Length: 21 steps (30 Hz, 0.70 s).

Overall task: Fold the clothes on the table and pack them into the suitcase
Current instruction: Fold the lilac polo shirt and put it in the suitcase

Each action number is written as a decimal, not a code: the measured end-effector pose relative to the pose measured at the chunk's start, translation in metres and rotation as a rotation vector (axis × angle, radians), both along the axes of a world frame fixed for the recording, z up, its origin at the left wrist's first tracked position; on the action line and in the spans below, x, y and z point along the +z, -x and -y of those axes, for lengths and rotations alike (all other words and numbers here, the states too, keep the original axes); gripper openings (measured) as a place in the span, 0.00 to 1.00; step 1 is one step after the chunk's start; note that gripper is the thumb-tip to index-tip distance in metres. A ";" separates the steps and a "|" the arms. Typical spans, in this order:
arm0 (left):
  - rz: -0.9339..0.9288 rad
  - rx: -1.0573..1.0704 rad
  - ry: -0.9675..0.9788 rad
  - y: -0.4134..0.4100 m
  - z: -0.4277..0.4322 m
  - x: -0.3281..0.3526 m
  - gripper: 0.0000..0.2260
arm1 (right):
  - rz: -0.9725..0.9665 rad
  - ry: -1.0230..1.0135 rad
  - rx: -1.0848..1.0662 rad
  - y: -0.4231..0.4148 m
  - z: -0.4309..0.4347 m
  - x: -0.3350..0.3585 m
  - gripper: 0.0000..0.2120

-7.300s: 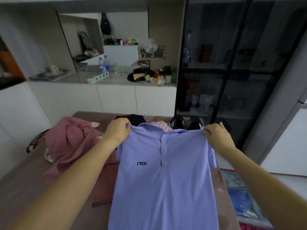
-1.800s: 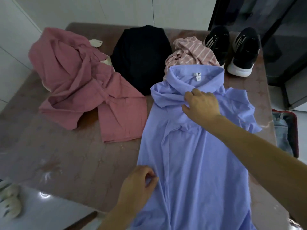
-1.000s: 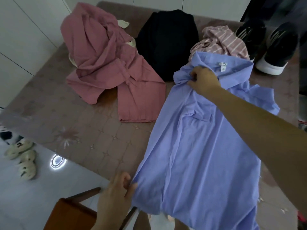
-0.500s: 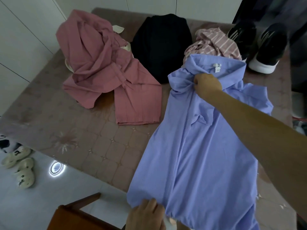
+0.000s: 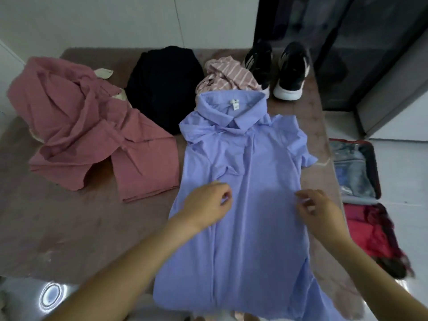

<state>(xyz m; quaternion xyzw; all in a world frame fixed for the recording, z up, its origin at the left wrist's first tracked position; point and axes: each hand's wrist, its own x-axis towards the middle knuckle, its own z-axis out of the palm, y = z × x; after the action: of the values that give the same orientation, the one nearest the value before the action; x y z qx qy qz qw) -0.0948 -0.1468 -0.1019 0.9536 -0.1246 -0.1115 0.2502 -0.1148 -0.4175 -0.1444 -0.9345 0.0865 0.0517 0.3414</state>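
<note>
A lilac polo shirt (image 5: 243, 205) lies flat on the brown table (image 5: 58, 228), collar at the far end, sleeves rumpled, hem hanging over the near edge. Above the shirt's middle hangs my left hand (image 5: 208, 202), left of the centre line, its fingers loosely curled. At the shirt's right edge my right hand (image 5: 317, 209) is blurred, fingers also loosely curled. No fabric looks lifted under either hand. The open suitcase (image 5: 376, 172) lies on the floor to the right, with jeans under mesh and red clothing inside.
A crumpled pink garment (image 5: 81, 135) covers the table's left. A black garment (image 5: 162, 89) and a pink striped shirt (image 5: 227, 77) lie beyond the collar. Two black sneakers (image 5: 289, 70) stand at the far right corner. A dark glass cabinet (image 5: 347, 42) rises behind.
My right hand has left the collar and my left hand has left the hem. Both now sit over the shirt's middle. The shirt lies straighter on the table.
</note>
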 end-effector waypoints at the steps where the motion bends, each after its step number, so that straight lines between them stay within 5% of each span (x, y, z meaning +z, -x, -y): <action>1: -0.005 -0.035 -0.011 -0.022 0.012 0.001 0.06 | -0.011 0.009 -0.023 0.015 0.007 -0.001 0.08; 11: 0.105 -0.167 0.025 -0.172 0.162 -0.011 0.11 | -0.162 0.120 -0.028 0.116 0.005 0.006 0.09; 17: 0.008 -0.325 -0.212 -0.211 0.198 -0.021 0.26 | -0.117 0.207 -0.111 0.150 -0.008 0.003 0.16; 21: 0.002 -0.399 -0.546 -0.220 0.201 -0.014 0.12 | -0.154 0.216 -0.153 0.154 -0.011 -0.003 0.10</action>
<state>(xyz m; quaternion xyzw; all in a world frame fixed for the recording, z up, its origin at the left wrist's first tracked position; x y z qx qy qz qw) 0.1257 -0.3482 -0.1158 0.9424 -0.2745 -0.1864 -0.0413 -0.2692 -0.4066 -0.1474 -0.9498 0.1883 0.0874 0.2340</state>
